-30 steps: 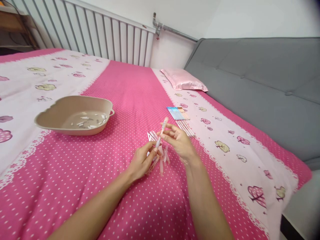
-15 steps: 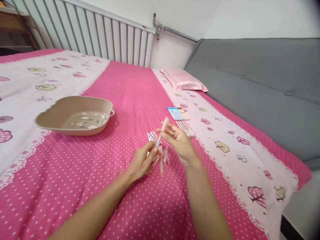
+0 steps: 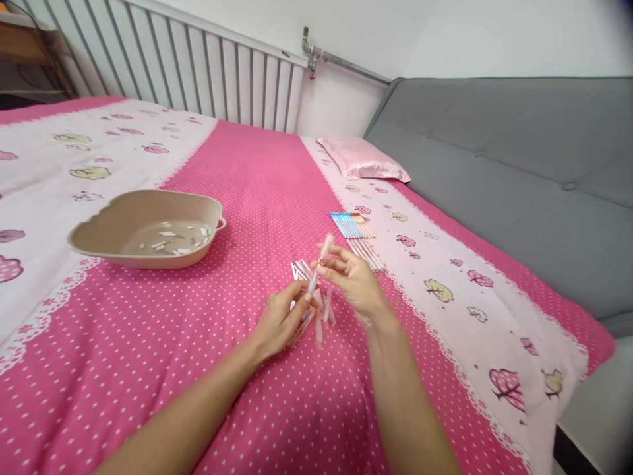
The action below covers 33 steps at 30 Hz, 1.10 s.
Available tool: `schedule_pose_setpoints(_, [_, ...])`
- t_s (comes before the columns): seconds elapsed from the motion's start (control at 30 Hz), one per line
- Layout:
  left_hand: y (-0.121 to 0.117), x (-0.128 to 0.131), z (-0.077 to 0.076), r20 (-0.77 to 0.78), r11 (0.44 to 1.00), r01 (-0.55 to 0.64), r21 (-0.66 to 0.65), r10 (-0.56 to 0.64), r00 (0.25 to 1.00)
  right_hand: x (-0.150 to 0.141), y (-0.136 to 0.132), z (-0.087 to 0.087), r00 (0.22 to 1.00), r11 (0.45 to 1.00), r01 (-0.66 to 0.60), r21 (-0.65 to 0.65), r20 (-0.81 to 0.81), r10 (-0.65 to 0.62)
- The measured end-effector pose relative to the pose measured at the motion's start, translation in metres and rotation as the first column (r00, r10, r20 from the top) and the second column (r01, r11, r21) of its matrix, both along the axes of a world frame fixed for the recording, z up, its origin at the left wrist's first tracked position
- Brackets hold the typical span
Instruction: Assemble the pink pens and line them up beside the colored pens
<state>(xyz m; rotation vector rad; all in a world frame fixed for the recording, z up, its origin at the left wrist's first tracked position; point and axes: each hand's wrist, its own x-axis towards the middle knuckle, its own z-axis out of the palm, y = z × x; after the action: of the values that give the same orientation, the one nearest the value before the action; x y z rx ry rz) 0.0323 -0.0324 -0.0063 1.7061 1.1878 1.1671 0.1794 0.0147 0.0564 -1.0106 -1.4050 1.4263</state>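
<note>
Little has been shifted over the last second: both hands are kept in nearly the same place, but the pen (image 3: pixel 327 247) seems to have been rolled a little, since the dark lettering seen earlier on its upper part can no longer be made out. From this it is judged that the pen is being turned or worked between the fingers, and that this step is unfinished, as it has not been laid down. The pen is held to the right of the basin (image 3: pixel 138 261) and nearer the viewer, tilted, with its upper end pointed away. Its lower part is pinched by the left hand (image 3: pixel 283 318) and its upper part by the right hand (image 3: pixel 357 284), so the grip is closed on it at both places. A slim, pale pink, see-through body is shown, with a small reddish mark beside the right fingertips; finer detail is too small to be read. Below the hands, also rightward of the basin, a loose pile of clear pink pens (image 3: pixel 319 332) is spread on the bedspread (image 3: pixel 247 185). Farther right of the basin, blue and orange pens (image 3: pixel 346 225) are lined up side by side, with pale pens (image 3: pixel 366 254) just beside them. Inside the basin, small white pieces (image 3: pixel 182 251) are scattered.
</note>
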Motion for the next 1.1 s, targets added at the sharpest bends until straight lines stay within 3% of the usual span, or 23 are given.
schedule_pose_setpoints(0.3, [-0.001,0.000,0.000,0.011,1.000,0.008,-0.011,-0.008,1.000,-0.002,0.002,-0.007,0.997,0.997,0.055,0.053,0.045,-0.057])
schedule_pose_setpoints(0.67, [0.000,0.000,0.000,0.016,1.000,-0.002,-0.007,0.002,1.000,-0.001,-0.003,0.006,0.995,0.996,-0.088,-0.020,-0.058,0.087])
schedule_pose_setpoints(1.1, [-0.001,0.001,0.002,0.046,0.999,0.026,-0.027,-0.025,0.999,0.000,0.003,-0.006,0.999,0.999,0.010,0.034,0.046,-0.011])
